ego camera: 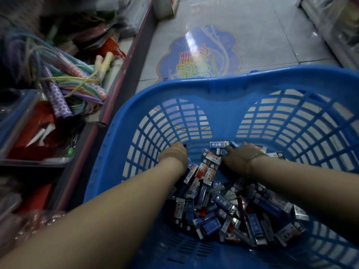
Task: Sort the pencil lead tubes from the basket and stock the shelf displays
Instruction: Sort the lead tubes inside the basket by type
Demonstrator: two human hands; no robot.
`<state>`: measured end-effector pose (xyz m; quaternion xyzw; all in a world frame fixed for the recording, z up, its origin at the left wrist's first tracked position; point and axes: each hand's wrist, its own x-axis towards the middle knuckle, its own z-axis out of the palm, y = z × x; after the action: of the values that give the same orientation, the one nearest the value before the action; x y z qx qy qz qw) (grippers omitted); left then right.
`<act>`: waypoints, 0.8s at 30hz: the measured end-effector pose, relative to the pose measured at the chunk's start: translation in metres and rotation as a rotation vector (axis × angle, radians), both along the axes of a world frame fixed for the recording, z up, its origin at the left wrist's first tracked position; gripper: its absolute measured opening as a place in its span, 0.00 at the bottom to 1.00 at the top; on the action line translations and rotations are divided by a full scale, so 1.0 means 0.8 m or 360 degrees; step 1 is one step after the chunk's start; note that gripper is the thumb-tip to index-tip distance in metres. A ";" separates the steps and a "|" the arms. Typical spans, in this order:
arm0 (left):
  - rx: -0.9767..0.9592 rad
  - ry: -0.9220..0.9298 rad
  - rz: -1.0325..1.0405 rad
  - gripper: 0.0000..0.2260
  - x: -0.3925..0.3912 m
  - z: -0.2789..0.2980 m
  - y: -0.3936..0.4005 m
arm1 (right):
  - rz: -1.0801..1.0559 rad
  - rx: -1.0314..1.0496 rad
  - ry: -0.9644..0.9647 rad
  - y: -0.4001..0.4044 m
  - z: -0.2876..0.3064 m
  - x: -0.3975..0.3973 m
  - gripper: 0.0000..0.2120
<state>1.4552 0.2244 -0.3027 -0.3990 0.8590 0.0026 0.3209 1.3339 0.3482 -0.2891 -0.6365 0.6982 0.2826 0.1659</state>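
A blue plastic basket point(223, 90) with slotted walls fills the lower right of the head view. Its bottom holds a heap of small pencil lead tubes point(223, 208) in blue, red and silver packs. Both my hands are down inside the basket at the far end of the heap. My left hand point(173, 155) is curled with dark tubes showing at its fingertips and below the palm. My right hand point(238, 156), with a thin bracelet on the wrist, rests palm down on the tubes, its fingertips beside a blue tube; whether it grips one is hidden.
Shelves on the left hold coloured jump ropes point(64, 82) and a clear bin of red packets point(29, 133). The tiled aisle floor carries a blue decal point(200, 55). Another shelf base point(330, 26) runs along the upper right.
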 end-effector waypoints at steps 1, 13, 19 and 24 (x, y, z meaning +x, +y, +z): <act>-0.0031 0.0020 -0.0005 0.28 0.003 0.000 0.004 | -0.0003 -0.0012 -0.0004 0.000 -0.003 0.004 0.16; 0.0436 0.0852 0.1080 0.18 -0.005 -0.020 0.044 | -0.0153 0.0099 -0.0136 0.008 -0.019 -0.006 0.19; 0.0766 0.0940 0.1254 0.14 0.001 -0.013 0.033 | -0.0929 0.0037 -0.0768 -0.001 0.022 -0.047 0.16; 0.1240 0.0878 0.1539 0.12 0.023 0.017 0.014 | -0.2165 -0.0329 -0.1907 -0.024 0.023 -0.026 0.10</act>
<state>1.4736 0.2357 -0.2892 -0.5781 0.5707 0.5569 0.1730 1.3131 0.3291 -0.2706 -0.1394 0.7419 -0.3179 0.5737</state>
